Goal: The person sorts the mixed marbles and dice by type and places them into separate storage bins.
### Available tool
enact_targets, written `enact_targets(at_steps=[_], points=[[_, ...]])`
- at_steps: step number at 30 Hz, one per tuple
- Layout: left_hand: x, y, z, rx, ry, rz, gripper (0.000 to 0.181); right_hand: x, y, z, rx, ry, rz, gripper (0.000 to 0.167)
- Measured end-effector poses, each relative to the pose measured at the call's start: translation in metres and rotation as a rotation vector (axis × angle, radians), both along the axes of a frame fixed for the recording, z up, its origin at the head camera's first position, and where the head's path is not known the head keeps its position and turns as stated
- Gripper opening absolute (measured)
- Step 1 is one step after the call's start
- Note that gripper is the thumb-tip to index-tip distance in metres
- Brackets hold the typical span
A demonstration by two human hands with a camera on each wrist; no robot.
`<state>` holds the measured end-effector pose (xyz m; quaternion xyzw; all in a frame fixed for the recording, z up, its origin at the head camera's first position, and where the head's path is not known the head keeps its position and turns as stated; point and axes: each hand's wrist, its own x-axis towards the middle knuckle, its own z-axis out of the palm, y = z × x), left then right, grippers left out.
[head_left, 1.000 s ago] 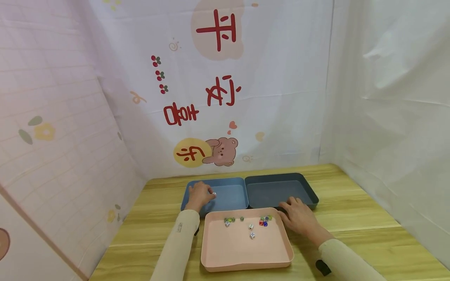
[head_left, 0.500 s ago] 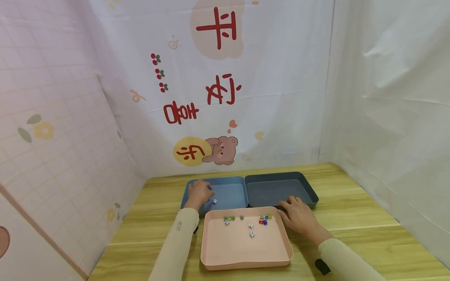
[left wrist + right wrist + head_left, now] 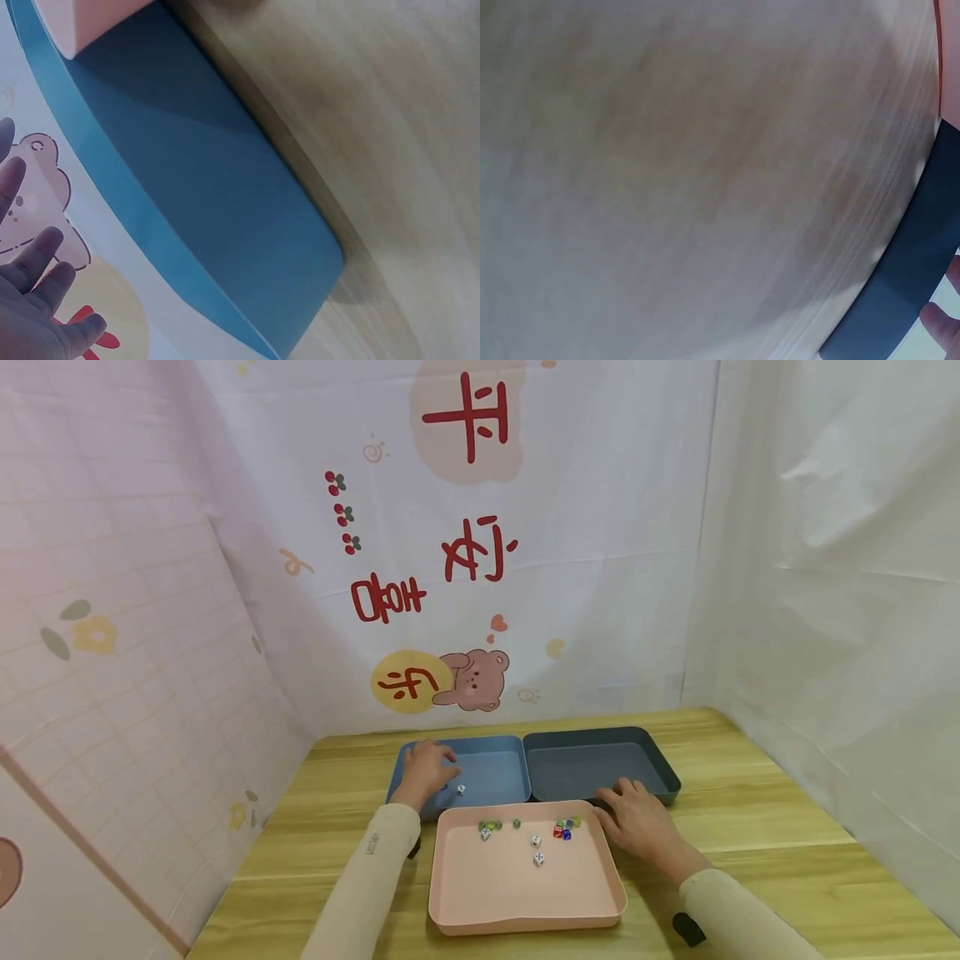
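From my end, L hand (image 3: 426, 772) hung over the L part of the blue tray (image 3: 491, 766), thumb and fingers apart, nothing gripped; the L wrist cam also showed me spread fingers. Just below the thumb, on the tray floor, lay a white die (image 3: 461, 790), w/ a small dark-blue bit (image 3: 443, 787) next to it, partly hidden by the hand, too small for me to ID.

R hand (image 3: 637, 818) held nothing that I could see: fingers loosely bent at the near edge of the dark tray (image 3: 588, 768), close to the pink tray's (image 3: 517, 893) far R corner. I couldn't tell which rim it touched.

Pink tray, nearest me, had three white dice (image 3: 538, 859), a red die (image 3: 558, 832) and blue die (image 3: 566, 834) side by side, plus glassy green bits (image 3: 491, 826) along the far wall. Blue and dark trays sat side by side behind it, all on the wood-grain table (image 3: 765, 802).

L sleeve (image 3: 360, 877) carried small lettering, unreadable on my feed. Backdrop (image 3: 600, 527) had big red chars, turned sideways: 平, 安, 喜, 乐, the last on a yellow disc (image 3: 390, 701) beside a pink bear (image 3: 477, 681). Cherries (image 3: 343, 515) were printed upper L. No brand legible to me.
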<state>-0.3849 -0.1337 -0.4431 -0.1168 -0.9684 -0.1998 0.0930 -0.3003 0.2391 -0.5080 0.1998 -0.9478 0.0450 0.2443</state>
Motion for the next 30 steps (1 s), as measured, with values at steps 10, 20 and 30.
enact_targets(at_steps=[10,20,30], points=[[0.01,-0.002,0.001,0.04,-0.006,-0.065,0.02,0.001,0.0,-0.001,0.002,-0.02,0.002,0.026],[0.027,-0.002,0.001,0.128,-0.039,-0.145,0.023,0.001,0.0,0.002,-0.002,-0.021,-0.001,0.026],[0.044,-0.001,-0.011,0.181,-0.034,-0.265,0.021,0.0,0.0,0.0,0.0,-0.027,-0.005,0.026]])
